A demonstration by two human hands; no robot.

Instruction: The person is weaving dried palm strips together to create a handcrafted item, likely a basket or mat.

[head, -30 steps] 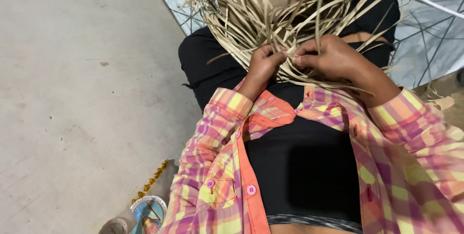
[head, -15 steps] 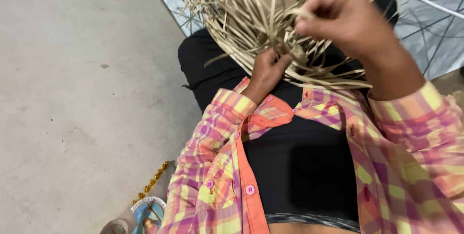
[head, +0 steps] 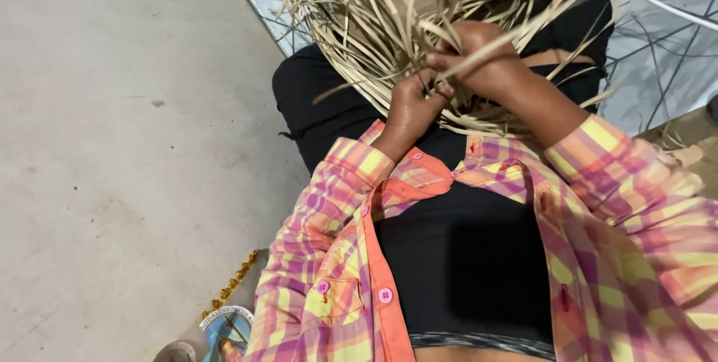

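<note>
Mid-weave step: left hand was clenched on the woven edge of the straw piece lying across the lap, pinning it. Right hand had its grip closed on one loose strip, fingers touching the left's. Judged next move: thread that strip under its neighbour while the left keeps tension; loose ends crowded the spot, easy to snag. Concrete floor alongside.

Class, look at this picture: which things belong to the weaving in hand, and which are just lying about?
In the job: left hand, right hand, straw strips on the lap.

Lying about: gold bead chain, round picture disc on the concrete floor.
</note>
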